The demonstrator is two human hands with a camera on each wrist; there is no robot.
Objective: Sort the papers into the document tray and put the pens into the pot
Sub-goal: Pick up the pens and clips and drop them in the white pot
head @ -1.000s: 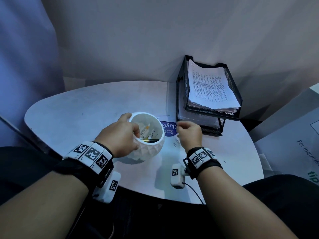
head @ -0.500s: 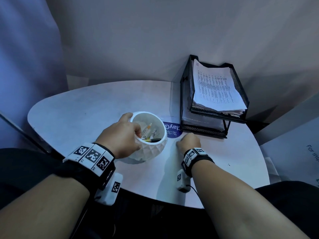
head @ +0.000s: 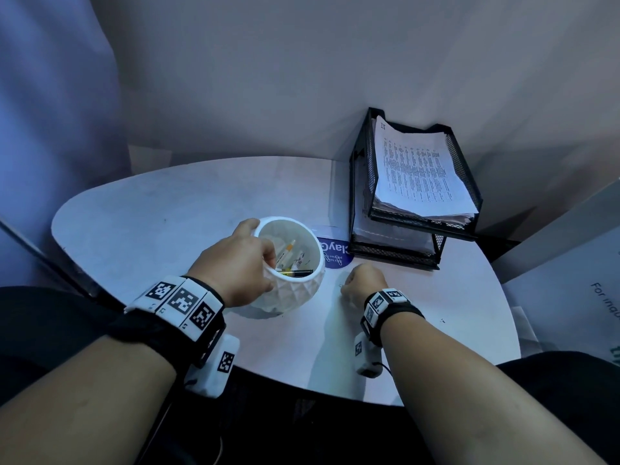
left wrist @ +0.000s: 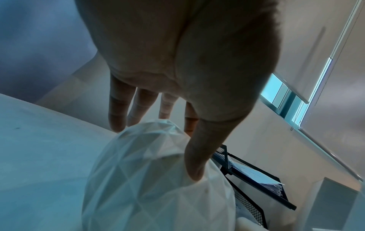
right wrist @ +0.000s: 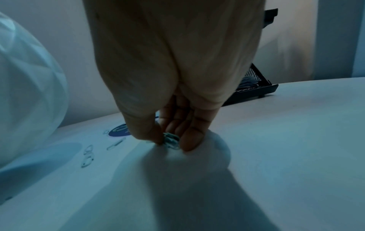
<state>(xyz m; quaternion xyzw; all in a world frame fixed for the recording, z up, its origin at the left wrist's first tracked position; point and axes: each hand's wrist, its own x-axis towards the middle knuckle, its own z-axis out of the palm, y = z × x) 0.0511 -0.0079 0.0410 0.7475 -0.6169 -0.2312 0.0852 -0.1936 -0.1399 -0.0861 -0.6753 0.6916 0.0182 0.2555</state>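
head view: pot point(head: 295, 290) contents indistinct

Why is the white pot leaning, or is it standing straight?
Tipped: the left hand holds the white pot by its rim, mouth tilted toward the camera, pens inside.

Head view downward; 2 close, perhaps tableward wrist views, sharing pot point(head: 295, 286).

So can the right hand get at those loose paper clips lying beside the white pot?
Probably yes: the right hand already pinches some clips, and the loose metal paper clips lie uncovered on the table between it and the white faceted pot.
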